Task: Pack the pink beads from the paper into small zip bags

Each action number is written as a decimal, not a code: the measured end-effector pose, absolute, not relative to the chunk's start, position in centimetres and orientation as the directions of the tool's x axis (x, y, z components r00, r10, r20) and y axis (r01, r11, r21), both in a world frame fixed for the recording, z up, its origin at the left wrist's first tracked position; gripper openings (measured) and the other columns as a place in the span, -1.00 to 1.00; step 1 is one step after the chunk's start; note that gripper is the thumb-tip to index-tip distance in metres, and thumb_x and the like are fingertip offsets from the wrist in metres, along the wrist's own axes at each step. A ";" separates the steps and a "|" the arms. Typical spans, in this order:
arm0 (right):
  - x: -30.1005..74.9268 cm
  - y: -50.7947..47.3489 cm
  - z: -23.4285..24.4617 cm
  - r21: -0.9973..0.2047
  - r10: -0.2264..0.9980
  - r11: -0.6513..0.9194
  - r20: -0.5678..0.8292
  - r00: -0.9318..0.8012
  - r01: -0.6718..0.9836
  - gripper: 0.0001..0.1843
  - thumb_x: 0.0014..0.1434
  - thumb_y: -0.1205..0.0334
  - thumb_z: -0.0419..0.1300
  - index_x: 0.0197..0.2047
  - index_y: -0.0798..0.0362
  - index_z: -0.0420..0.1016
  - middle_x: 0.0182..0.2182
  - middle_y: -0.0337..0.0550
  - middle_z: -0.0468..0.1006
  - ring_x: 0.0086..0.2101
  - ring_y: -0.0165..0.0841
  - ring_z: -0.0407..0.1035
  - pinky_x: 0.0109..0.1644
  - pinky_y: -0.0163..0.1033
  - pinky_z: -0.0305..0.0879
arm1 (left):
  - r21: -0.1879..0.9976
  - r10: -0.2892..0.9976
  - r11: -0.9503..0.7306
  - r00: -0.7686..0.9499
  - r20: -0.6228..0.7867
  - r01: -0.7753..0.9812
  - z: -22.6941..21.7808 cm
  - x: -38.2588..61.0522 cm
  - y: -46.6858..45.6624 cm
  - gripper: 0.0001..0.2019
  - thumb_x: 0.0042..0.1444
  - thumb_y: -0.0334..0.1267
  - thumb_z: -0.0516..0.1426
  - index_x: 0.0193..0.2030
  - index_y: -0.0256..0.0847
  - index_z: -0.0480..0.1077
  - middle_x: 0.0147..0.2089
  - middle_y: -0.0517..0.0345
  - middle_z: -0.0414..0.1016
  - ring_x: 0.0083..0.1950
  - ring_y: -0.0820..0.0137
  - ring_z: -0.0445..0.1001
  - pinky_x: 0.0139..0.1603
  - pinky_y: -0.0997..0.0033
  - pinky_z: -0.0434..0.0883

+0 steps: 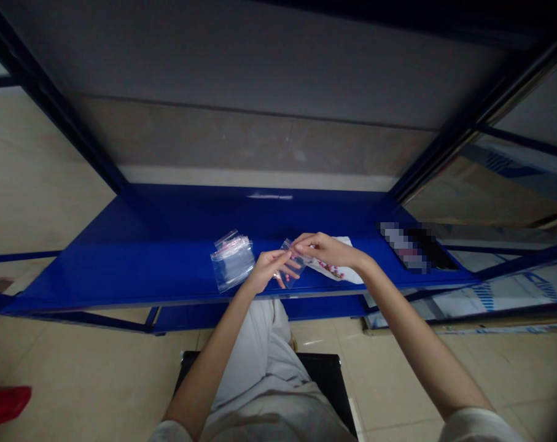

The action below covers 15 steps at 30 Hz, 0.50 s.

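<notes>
Between my hands, near the shelf's front edge, is a small clear zip bag (295, 277). My left hand (269, 267) pinches its upper left edge, with some fingers behind the film. At the bag's top right, the fingertips of my right hand (322, 247) are closed on its rim. Small pinkish-red bits show near the bag, too small to name. Under and beside my right hand lies a white cloth or paper (352, 274) with several small pink and red pieces (331, 268) on it. A stack of clear zip bags (234, 264) lies left of my left hand.
The blue metal shelf (135, 245) spans the view, with upright posts at both sides. A dark flat object (437, 255), partly pixelated, lies at its right end. My legs and a black seat (324, 368) are below. Something red (4, 405) is on the floor at left.
</notes>
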State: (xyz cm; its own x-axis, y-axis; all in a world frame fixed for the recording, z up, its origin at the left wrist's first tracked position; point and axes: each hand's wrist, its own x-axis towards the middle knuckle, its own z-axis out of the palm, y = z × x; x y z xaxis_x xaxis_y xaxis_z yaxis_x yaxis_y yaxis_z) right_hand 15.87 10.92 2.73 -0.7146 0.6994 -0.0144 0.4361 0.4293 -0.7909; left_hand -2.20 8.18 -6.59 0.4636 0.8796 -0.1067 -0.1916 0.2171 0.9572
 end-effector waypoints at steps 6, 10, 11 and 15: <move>15.9 10.2 3.1 -0.785 0.773 0.382 -0.018 -0.634 0.487 -0.43 0.27 -0.10 -0.11 -0.26 0.11 0.59 -0.25 -0.07 0.50 -0.21 -0.32 0.39 -0.07 -0.20 0.28 | 0.954 0.891 0.214 0.443 -0.102 -0.211 -6.7 -2.1 8.1 -0.51 0.09 0.07 0.08 -0.08 -0.37 0.39 -0.17 -0.21 0.57 -0.33 0.22 0.61 -0.73 0.61 0.34; 15.8 10.0 2.9 -0.750 0.732 0.427 -0.041 -0.680 0.505 -0.48 0.23 -0.12 -0.03 -0.30 0.06 0.62 -0.25 -0.09 0.53 -0.19 -0.33 0.40 -0.05 -0.23 0.28 | 0.952 0.899 0.204 0.428 -0.090 -0.227 -6.8 -2.0 8.0 -0.50 0.09 0.10 0.06 -0.11 -0.36 0.41 -0.15 -0.22 0.57 -0.32 0.18 0.61 -0.73 0.56 0.36; 15.7 10.0 2.8 -0.736 0.726 0.440 -0.045 -0.686 0.514 -0.48 0.22 -0.13 -0.03 -0.32 0.05 0.62 -0.26 -0.09 0.53 -0.21 -0.33 0.41 -0.07 -0.24 0.28 | 0.952 0.902 0.202 0.423 -0.088 -0.231 -6.8 -2.0 8.0 -0.50 0.08 0.11 0.06 -0.10 -0.36 0.40 -0.15 -0.22 0.56 -0.31 0.17 0.61 -0.72 0.56 0.37; 14.5 9.5 2.7 -0.700 0.707 0.468 -0.070 -0.704 0.539 -0.45 0.23 -0.13 -0.04 -0.38 0.06 0.62 -0.33 -0.09 0.55 -0.28 -0.34 0.41 -0.13 -0.24 0.30 | 0.949 0.910 0.198 0.406 -0.085 -0.245 -6.9 -2.0 8.0 -0.47 0.06 0.11 0.09 -0.08 -0.37 0.39 -0.20 -0.19 0.57 -0.27 0.11 0.60 -0.70 0.54 0.39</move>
State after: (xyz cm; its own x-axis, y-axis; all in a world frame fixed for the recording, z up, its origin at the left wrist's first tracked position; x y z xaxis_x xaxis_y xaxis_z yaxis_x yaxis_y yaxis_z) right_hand 14.53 9.52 2.69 -0.7037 0.7070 -0.0696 0.5394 0.4680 -0.7000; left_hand -1.95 8.00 -6.90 0.4061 0.9099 -0.0850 -0.2445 0.1978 0.9493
